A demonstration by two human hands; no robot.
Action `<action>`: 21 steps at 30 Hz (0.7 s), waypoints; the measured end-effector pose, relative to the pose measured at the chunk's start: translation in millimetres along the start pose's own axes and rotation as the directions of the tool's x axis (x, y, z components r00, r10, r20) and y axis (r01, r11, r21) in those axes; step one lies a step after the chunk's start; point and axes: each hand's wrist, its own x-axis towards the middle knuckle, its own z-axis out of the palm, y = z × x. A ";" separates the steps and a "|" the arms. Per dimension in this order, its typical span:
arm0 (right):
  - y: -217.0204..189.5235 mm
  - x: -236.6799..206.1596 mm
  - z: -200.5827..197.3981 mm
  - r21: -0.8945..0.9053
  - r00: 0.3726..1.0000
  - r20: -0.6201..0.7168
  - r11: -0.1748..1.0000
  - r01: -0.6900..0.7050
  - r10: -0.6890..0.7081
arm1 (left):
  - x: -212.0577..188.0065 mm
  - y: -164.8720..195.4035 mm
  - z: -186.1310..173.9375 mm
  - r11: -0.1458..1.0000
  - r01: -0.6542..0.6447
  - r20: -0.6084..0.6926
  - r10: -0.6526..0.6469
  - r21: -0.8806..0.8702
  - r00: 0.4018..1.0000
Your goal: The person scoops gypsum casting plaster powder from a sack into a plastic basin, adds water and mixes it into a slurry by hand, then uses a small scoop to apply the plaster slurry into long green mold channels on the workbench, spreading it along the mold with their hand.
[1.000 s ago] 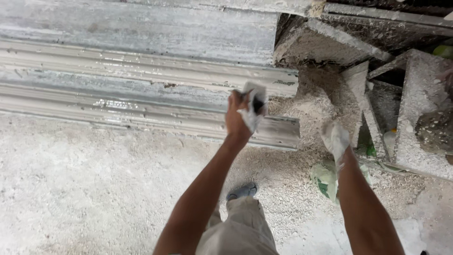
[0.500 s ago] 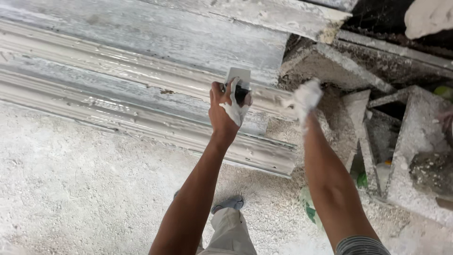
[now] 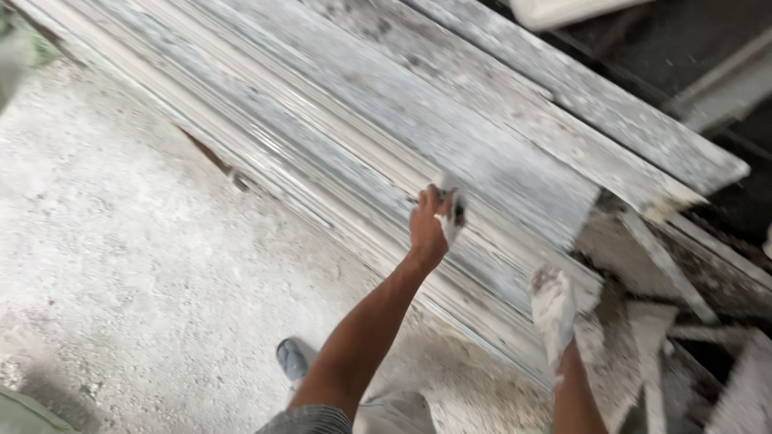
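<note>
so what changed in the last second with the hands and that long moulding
The left hand, gripping a small white-smeared tool throughout, went from held in the air to pressed against the long grey moulding. The plaster-coated right hand rose from the rubble to the moulding's lower edge near its end. The view swung too. The foot on the floor stayed put.

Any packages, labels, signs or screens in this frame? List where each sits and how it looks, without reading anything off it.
None in view: no package, label, sign or screen.
What shows instead: long grey-white moulded strips lying on a plaster-dusted floor, the left hand holding a small flat white tool against them, and the plaster-coated right hand at the strips' end.
</note>
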 end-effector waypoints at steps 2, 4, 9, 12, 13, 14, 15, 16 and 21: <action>56.1 -11.6 36.7 -0.129 0.997 0.060 0.990 -0.048 0.056 | 10.1 -50.5 -48.6 0.999 0.044 -0.003 -0.044 -0.003 0.999; 114.8 -12.1 86.4 -0.196 0.991 0.057 0.974 -0.111 0.124 | 16.1 -108.0 -98.2 0.966 0.162 0.138 -0.136 -0.201 0.981; 262.2 8.4 245.3 -0.312 0.974 0.084 0.934 -0.173 0.209 | 38.5 -242.8 -208.4 0.990 0.136 0.122 -0.129 -0.049 0.984; 319.5 23.2 337.9 -0.257 0.960 0.156 0.948 -0.189 0.234 | 58.4 -306.6 -261.4 0.992 0.120 0.115 -0.125 0.044 0.985; 340.2 29.3 371.8 -0.231 0.955 0.175 0.953 -0.198 0.241 | 72.0 -329.5 -280.4 0.987 0.099 0.100 -0.112 0.127 0.989; 357.3 37.1 404.0 -0.246 0.950 0.183 0.948 -0.204 0.252 | 86.9 -353.2 -298.7 0.991 0.102 0.116 -0.112 0.091 0.987; 372.7 46.4 434.7 -0.259 0.947 0.189 0.944 -0.206 0.259 | 101.8 -377.4 -316.4 0.994 0.101 0.133 -0.107 0.052 0.985; 388.3 54.1 462.7 -0.275 0.944 0.192 0.938 -0.211 0.268 | 115.4 -401.7 -333.5 0.994 0.104 0.152 -0.105 0.011 0.983; 459.8 97.9 581.5 -0.326 0.903 0.283 0.918 -0.226 0.323 | 175.6 -514.8 -404.8 0.975 0.213 0.067 -0.218 0.071 0.974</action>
